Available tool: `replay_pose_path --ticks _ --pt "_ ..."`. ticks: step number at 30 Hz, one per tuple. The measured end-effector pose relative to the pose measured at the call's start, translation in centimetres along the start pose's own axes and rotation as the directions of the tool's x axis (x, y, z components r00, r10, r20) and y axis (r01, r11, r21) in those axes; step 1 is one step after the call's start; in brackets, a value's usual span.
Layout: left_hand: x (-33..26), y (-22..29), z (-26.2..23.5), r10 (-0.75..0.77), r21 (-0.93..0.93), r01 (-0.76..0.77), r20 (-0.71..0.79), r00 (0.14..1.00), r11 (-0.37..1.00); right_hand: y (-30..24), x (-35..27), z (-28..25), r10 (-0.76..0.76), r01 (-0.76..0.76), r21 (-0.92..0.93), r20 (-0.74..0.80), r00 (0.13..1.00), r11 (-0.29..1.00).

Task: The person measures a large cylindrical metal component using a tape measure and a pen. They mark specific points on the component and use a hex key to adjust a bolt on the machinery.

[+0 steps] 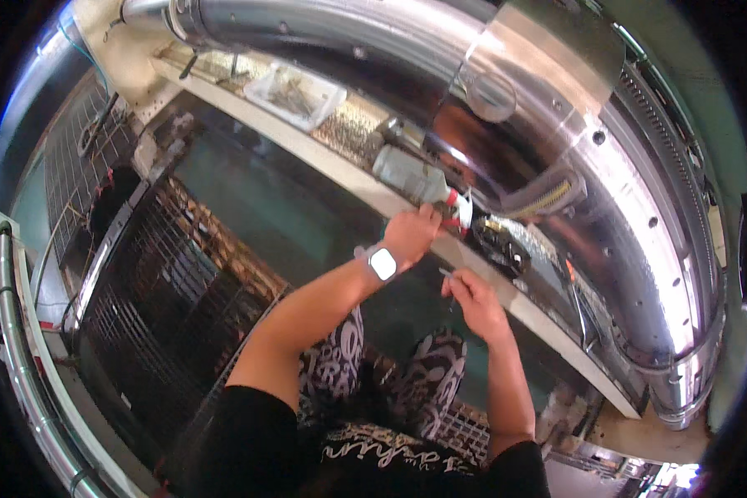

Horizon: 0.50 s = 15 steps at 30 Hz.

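My left hand (412, 236), with a watch on its wrist, reaches to the edge of the long pale ledge (353, 181). Its fingers are closed beside a small red piece (451, 222); whether they grip it is hard to make out. Right beyond them a clear spray bottle (408, 173) with a red collar and white spray head lies on its side on the ledge. Nearer to me, my right hand (478, 304) is pinched around a small thin metal tool (446, 272), mostly hidden by the fingers.
A large shiny metal cylinder (357, 51) curves over the ledge's far side. On the ledge stand a white tray (295, 95) of small pieces and a dark coiled bundle (502, 247). Long-handled tools (579, 303) lie farther right. A dark grid panel (166, 307) is at the left.
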<state>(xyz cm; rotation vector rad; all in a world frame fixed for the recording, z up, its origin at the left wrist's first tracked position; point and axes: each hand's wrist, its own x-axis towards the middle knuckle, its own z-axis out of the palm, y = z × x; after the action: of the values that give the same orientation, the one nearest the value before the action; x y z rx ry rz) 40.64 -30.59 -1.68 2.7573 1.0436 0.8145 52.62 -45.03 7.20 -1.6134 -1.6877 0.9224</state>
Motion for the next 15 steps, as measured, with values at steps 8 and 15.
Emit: replay_pose_path --ticks 8,15 --pt "0.2 0.9 -0.4 -0.13 -0.014 0.131 0.066 0.989 0.991 -10.6 -0.8 -2.9 -0.347 0.341 -0.097 -0.05 0.937 0.935" --pt "-0.3 0.7 0.2 -0.17 -0.115 0.168 -0.002 0.986 0.979 -13.9 -0.5 -1.3 -0.242 0.325 0.376 -0.251 0.937 0.868"
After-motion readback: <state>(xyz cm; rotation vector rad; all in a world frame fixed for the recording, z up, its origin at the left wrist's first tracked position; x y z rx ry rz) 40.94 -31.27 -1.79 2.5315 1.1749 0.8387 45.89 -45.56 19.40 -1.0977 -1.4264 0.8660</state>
